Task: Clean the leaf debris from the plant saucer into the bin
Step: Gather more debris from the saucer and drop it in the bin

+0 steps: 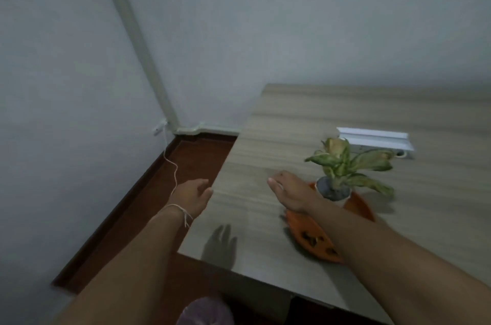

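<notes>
An orange plant saucer [309,238] lies on the wooden table [265,154], with dark leaf debris [317,241] on its near end. A small grey pot [333,190] with a drooping yellow-green plant [348,160] stands on its far end. My right hand [289,190] hovers flat over the table just left of the pot, fingers together and empty; its forearm crosses the saucer. My left hand [192,196] hangs beyond the table's left edge, fingers loosely apart, holding nothing. A purplish bag-lined bin [204,312] shows at the bottom edge, under the table's near corner.
A white power strip box [377,140] sits behind the plant. A white cable [171,165] runs from a wall socket [159,127] down to the dark red floor [170,192] left of the table. Walls meet in a corner behind.
</notes>
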{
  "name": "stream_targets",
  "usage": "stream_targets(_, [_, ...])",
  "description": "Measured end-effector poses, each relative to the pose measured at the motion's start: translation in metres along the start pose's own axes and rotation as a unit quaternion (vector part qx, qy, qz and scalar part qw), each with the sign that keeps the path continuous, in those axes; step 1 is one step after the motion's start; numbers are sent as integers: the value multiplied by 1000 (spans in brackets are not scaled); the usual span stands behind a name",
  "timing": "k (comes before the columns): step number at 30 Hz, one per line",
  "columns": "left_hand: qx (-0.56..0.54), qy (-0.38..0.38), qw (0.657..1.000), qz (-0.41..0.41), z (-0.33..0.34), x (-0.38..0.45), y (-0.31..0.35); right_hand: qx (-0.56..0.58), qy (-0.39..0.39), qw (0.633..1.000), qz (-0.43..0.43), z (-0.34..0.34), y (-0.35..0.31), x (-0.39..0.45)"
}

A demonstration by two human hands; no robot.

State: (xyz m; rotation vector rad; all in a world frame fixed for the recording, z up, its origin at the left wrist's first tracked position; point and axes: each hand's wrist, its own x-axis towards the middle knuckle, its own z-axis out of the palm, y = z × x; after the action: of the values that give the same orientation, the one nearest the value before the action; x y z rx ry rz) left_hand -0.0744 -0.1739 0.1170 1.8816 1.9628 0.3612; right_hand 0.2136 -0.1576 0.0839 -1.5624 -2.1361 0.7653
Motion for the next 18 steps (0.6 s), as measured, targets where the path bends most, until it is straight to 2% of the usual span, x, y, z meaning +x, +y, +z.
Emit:
stream_targets(6, [-13,-138,989,57,72,12,67,-3,-43,998,52,-28,56,-43])
stream_targets(13, [20,-234,966,107,157,34,143,-11,-75,989,129,-50,134,-79])
stream_targets(18, [80,-286,947,125,199,34,172,-63,-120,973,186,-48,175,-95])
